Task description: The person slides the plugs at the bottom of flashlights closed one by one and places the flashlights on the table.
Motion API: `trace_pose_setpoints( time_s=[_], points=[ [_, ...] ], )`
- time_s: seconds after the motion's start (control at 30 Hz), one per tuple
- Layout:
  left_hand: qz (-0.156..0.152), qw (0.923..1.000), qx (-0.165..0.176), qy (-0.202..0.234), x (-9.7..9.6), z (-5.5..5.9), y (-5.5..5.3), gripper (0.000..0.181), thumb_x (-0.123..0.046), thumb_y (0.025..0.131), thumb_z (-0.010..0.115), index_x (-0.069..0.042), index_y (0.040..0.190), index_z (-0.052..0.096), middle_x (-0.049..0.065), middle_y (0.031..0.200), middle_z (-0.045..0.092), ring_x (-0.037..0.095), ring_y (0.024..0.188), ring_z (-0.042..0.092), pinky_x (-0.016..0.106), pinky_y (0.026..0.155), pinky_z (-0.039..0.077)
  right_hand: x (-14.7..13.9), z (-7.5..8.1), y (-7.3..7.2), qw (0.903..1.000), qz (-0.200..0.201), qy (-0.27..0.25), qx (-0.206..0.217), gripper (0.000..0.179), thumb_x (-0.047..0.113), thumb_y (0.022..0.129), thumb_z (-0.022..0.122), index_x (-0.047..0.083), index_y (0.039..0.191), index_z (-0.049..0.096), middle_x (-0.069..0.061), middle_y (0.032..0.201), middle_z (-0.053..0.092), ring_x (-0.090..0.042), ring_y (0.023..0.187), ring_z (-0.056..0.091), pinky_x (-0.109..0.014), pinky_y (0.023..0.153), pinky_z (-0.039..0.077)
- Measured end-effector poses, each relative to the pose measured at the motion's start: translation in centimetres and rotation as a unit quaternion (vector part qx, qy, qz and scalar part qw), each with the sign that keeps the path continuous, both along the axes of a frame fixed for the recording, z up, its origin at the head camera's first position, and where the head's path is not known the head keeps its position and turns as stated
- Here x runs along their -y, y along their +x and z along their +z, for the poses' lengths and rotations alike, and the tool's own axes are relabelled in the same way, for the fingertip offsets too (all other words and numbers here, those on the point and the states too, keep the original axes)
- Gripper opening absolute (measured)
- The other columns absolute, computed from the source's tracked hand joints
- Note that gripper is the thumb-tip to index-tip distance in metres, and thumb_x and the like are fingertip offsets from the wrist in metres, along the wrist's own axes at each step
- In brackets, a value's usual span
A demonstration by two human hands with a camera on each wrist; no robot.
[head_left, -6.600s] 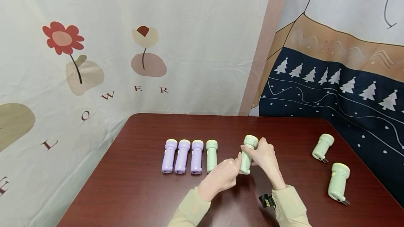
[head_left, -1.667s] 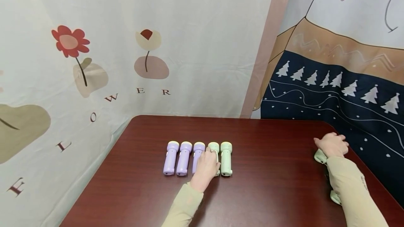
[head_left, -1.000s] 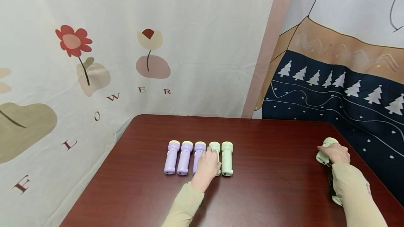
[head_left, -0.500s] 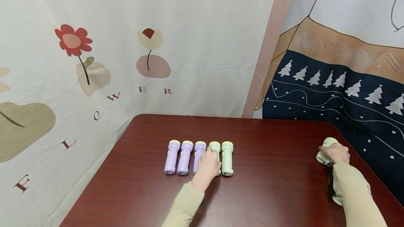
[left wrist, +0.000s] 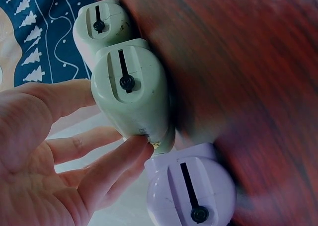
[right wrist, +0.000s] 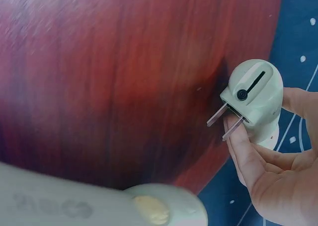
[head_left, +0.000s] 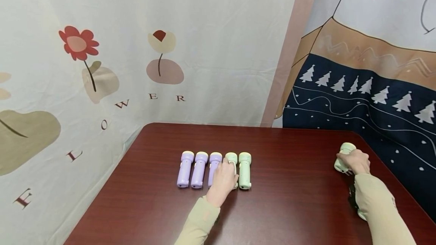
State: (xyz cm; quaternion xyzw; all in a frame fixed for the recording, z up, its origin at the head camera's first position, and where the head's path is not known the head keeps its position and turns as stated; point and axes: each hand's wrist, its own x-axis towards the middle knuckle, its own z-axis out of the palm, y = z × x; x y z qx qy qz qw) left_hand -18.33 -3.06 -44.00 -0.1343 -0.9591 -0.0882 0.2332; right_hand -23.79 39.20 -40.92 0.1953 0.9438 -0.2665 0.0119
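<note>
My left hand pinches a light green flashlight in the row, its thumb and fingers on opposite sides of the barrel. Another green flashlight lies just right of it. To the left are three purple flashlights, the nearest purple flashlight partly covered by this hand. At the table's right side, my right hand grips a green flashlight around its body. In the right wrist view, two metal plug prongs stick out from the end of that flashlight.
One more green flashlight lies by the right forearm, mostly hidden by the sleeve; its large barrel crosses the bottom of the right wrist view. The dark red wooden table ends close beyond the right hand. Printed curtains hang behind.
The green flashlight earlier between both hands now lies at the row's right end. My right hand has gone right, gripped another one and shifted it slightly left. My left hand has moved onto the row.
</note>
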Motion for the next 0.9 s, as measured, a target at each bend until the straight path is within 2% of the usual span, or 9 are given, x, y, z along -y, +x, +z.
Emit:
trace_pose_setpoints(
  time_s=[0.3, 0.47, 0.7, 0.9],
  points=[
    [-0.005, 0.9998, -0.017, -0.001, 0.1, -0.1, 0.0, 0.029, -0.019, 0.067, 0.083, 0.0, 0.078, 0.064, 0.013, 0.08, 0.057, 0.027, 0.064, 0.057, 0.033, 0.057, 0.051, 2.6, 0.8, -0.6, 0.9987, 0.035, -0.009, -0.036, 0.044, 0.036, 0.089, 0.054, -0.007, 0.078, 0.056, -0.013, 0.062, 0.057, -0.024, 0.056, 0.056, -0.032, 0.049, 0.045],
    [-0.012, 0.9995, -0.027, 0.008, 0.2, 0.1, 0.1, 0.029, -0.018, 0.067, 0.083, 0.001, 0.078, 0.064, 0.013, 0.079, 0.057, 0.027, 0.064, 0.058, 0.033, 0.057, 0.051, 4.5, 1.4, -0.9, 0.9977, 0.037, -0.027, -0.051, 0.051, 0.038, 0.089, 0.056, -0.013, 0.092, 0.056, -0.019, 0.07, 0.061, -0.025, 0.058, 0.059, -0.032, 0.049, 0.047],
    [-0.009, 0.9995, -0.029, 0.01, 0.2, 0.0, 0.3, 0.028, -0.018, 0.068, 0.082, 0.0, 0.079, 0.065, 0.013, 0.079, 0.058, 0.027, 0.065, 0.058, 0.034, 0.06, 0.05, 6.9, 1.5, -1.1, 0.996, 0.064, -0.022, -0.059, 0.05, 0.04, 0.088, 0.058, -0.01, 0.093, 0.062, -0.019, 0.074, 0.064, -0.022, 0.059, 0.059, -0.031, 0.05, 0.048],
    [-0.004, 0.9997, -0.024, 0.009, 0.1, -0.3, 0.3, 0.029, -0.019, 0.068, 0.082, 0.0, 0.08, 0.065, 0.013, 0.078, 0.058, 0.028, 0.065, 0.057, 0.034, 0.06, 0.049, 9.6, 1.5, -0.5, 0.9938, 0.079, -0.022, -0.076, 0.056, 0.04, 0.087, 0.06, -0.012, 0.108, 0.06, -0.027, 0.093, 0.066, -0.028, 0.072, 0.061, -0.029, 0.052, 0.048]
  ],
)
